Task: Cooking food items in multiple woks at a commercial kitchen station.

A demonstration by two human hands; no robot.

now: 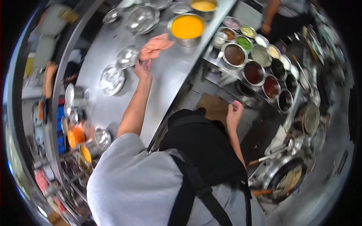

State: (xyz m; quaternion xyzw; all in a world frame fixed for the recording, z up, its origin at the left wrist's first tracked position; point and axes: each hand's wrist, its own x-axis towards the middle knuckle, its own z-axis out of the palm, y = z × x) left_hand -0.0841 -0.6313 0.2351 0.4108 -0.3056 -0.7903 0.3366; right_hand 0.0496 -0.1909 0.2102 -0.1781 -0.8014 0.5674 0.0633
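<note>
My left hand [143, 70] reaches over a stainless steel counter [164, 73], its fingertips at the lower edge of a crumpled orange cloth [155, 46]; whether they grip it I cannot tell. Just left of that hand lies a shiny metal bowl [128, 56], and below it another bowl [112, 79] with whitish contents. Beyond the cloth stands a metal pot of orange-yellow liquid [187, 27]. Low on the right, my right hand [235, 111] is raised over the floor with its fingers curled; a small dark thing shows at the fingertips, too blurred to name.
Pots of dark sauce [254, 73] and bowls of chopped ingredients [244, 43] crowd a stand on the right. A wok [287, 180] is at the lower right. A co-worker's arm [270, 17] is at the top right; another person's hand [51, 69] shows at the left.
</note>
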